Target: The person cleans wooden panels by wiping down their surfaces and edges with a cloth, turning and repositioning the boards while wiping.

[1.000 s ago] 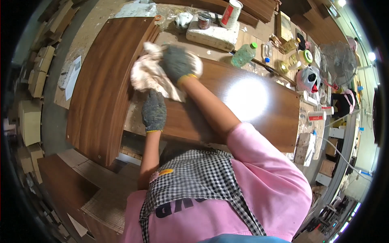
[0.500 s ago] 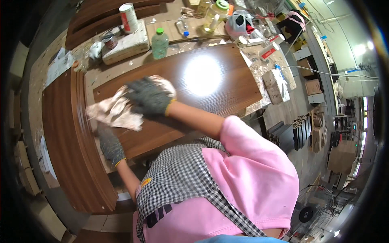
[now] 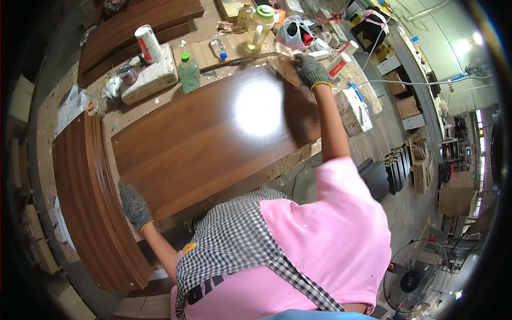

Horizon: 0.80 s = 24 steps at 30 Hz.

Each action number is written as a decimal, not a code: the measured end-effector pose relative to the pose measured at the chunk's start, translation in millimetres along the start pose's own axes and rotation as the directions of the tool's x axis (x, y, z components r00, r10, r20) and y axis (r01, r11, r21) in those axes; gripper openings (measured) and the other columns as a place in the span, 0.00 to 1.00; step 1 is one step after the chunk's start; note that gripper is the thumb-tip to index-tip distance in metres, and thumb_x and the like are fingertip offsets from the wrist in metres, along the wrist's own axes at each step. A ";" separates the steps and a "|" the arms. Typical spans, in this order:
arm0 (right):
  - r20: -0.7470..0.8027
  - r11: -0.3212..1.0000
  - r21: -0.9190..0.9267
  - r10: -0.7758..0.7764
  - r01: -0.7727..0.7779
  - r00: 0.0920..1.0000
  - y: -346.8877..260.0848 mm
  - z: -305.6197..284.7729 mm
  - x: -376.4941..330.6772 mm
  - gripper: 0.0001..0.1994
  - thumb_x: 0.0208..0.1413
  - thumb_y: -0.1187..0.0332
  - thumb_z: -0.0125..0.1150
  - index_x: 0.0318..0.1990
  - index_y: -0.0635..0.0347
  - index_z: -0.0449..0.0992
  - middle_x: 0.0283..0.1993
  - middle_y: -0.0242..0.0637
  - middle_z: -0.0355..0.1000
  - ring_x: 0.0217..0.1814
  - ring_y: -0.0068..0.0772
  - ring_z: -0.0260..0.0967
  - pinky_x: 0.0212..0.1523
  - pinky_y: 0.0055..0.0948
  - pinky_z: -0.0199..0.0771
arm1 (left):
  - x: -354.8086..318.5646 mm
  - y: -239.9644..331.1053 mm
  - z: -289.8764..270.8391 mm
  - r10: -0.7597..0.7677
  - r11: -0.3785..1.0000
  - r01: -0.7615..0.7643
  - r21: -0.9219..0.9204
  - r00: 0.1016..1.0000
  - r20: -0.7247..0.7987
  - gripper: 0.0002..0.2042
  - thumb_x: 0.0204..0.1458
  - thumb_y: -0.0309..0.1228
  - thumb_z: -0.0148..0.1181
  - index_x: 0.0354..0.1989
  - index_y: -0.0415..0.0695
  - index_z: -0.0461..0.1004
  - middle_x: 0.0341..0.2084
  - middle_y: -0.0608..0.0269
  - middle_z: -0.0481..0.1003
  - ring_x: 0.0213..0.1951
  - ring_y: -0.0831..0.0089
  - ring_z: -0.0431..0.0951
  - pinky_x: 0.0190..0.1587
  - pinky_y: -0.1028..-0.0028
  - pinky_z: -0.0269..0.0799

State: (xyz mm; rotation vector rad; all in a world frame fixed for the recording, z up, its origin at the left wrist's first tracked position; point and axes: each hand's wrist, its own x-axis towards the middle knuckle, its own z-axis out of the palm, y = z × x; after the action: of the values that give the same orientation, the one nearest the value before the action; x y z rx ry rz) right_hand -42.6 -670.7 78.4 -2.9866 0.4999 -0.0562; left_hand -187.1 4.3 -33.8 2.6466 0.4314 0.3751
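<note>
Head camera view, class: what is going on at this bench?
A person in grey work gloves is bent over a glossy brown wooden panel lying on a cluttered workbench. The right hand presses a rag against the panel's far corner, arm stretched out. The left hand grips the panel's near edge. Beyond the panel stand a green bottle, a red and white can and a yellow jug.
</note>
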 end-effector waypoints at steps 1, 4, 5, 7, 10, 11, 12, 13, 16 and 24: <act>-0.090 0.991 0.009 -0.133 0.134 0.987 -24.5 -32.0 -38.8 0.19 0.61 0.53 0.58 0.55 0.49 0.78 0.53 0.51 0.77 0.55 0.57 0.76 0.55 0.49 0.75 | 14.4 2.1 5.5 -0.068 0.997 0.063 0.050 0.992 0.106 0.23 0.71 0.37 0.42 0.69 0.37 0.63 0.64 0.40 0.70 0.65 0.48 0.70 0.67 0.62 0.64; -0.036 0.911 0.012 -0.411 0.412 0.911 -127.4 -66.6 -123.3 0.15 0.57 0.56 0.60 0.36 0.60 0.82 0.35 0.51 0.78 0.40 0.53 0.78 0.46 0.51 0.75 | 9.1 -13.8 2.6 -0.052 0.996 0.037 0.087 0.983 0.178 0.23 0.71 0.36 0.42 0.69 0.34 0.62 0.65 0.39 0.68 0.66 0.49 0.68 0.69 0.62 0.61; -0.223 0.834 0.130 -0.503 0.537 0.835 -158.2 -40.1 -143.0 0.13 0.55 0.61 0.59 0.30 0.62 0.81 0.30 0.50 0.77 0.35 0.51 0.77 0.41 0.48 0.75 | 7.6 -15.5 3.2 0.028 0.998 -0.035 0.054 0.993 0.114 0.24 0.71 0.36 0.42 0.69 0.32 0.62 0.65 0.39 0.67 0.67 0.49 0.67 0.70 0.62 0.59; 0.253 0.837 0.382 -0.503 0.392 0.826 -236.1 -38.9 -174.5 0.12 0.55 0.63 0.57 0.31 0.64 0.80 0.30 0.43 0.77 0.33 0.45 0.76 0.37 0.39 0.74 | 11.9 -25.2 9.2 0.161 0.986 -0.161 0.033 0.987 0.010 0.24 0.71 0.35 0.42 0.67 0.29 0.63 0.66 0.38 0.67 0.67 0.48 0.66 0.71 0.61 0.58; -0.300 0.327 0.238 -0.871 0.915 0.389 -259.7 72.4 -219.8 0.23 0.58 0.47 0.58 0.55 0.47 0.80 0.68 0.40 0.68 0.67 0.46 0.68 0.63 0.55 0.65 | 21.6 -46.6 18.4 0.164 0.968 -0.171 0.183 0.985 0.054 0.23 0.71 0.36 0.43 0.66 0.29 0.65 0.65 0.38 0.67 0.67 0.47 0.67 0.71 0.61 0.59; -0.324 0.342 0.266 -0.849 0.901 0.418 -247.1 69.6 -220.4 0.23 0.58 0.49 0.58 0.58 0.48 0.78 0.69 0.42 0.65 0.68 0.45 0.65 0.63 0.54 0.65 | 17.0 -39.6 11.9 0.166 0.966 -0.173 0.193 0.985 0.048 0.23 0.71 0.36 0.43 0.66 0.29 0.65 0.65 0.38 0.67 0.67 0.47 0.67 0.71 0.61 0.59; -0.347 0.368 0.287 -0.821 0.884 0.454 -228.1 64.1 -213.1 0.24 0.59 0.51 0.58 0.60 0.50 0.75 0.70 0.45 0.62 0.69 0.44 0.63 0.63 0.53 0.64 | 12.3 -14.1 6.5 0.172 0.969 -0.175 0.175 0.984 0.036 0.23 0.71 0.36 0.43 0.66 0.30 0.65 0.65 0.38 0.68 0.66 0.47 0.67 0.70 0.61 0.59; -0.170 0.584 0.293 -0.747 0.757 0.643 -207.9 42.9 -202.4 0.27 0.61 0.48 0.56 0.66 0.43 0.73 0.73 0.41 0.62 0.70 0.44 0.64 0.73 0.51 0.55 | 9.9 2.0 0.4 0.162 0.974 -0.162 0.161 0.987 0.010 0.23 0.71 0.36 0.43 0.66 0.31 0.65 0.65 0.38 0.68 0.66 0.47 0.67 0.70 0.60 0.60; -0.154 0.917 0.126 -0.360 0.379 0.920 -105.5 51.8 -130.5 0.20 0.65 0.53 0.52 0.58 0.49 0.76 0.64 0.46 0.70 0.56 0.47 0.72 0.60 0.46 0.68 | 8.8 2.0 -3.0 0.060 0.990 -0.066 0.125 0.997 0.050 0.24 0.70 0.37 0.44 0.66 0.32 0.66 0.65 0.38 0.68 0.67 0.48 0.67 0.70 0.61 0.60; -0.051 0.983 0.101 0.160 -0.154 0.986 95.1 17.3 -35.5 0.26 0.60 0.42 0.54 0.51 0.54 0.81 0.49 0.54 0.79 0.53 0.56 0.77 0.57 0.50 0.74 | 7.6 22.5 -7.5 0.010 0.994 -0.013 0.104 0.999 0.034 0.24 0.70 0.36 0.42 0.67 0.33 0.65 0.66 0.40 0.67 0.68 0.49 0.66 0.70 0.62 0.59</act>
State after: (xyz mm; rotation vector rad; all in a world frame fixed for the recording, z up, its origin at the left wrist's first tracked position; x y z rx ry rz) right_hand -105.8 -746.6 49.4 -2.8479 0.7163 -0.1512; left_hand -177.2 -9.6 -15.7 2.7534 0.4364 0.3199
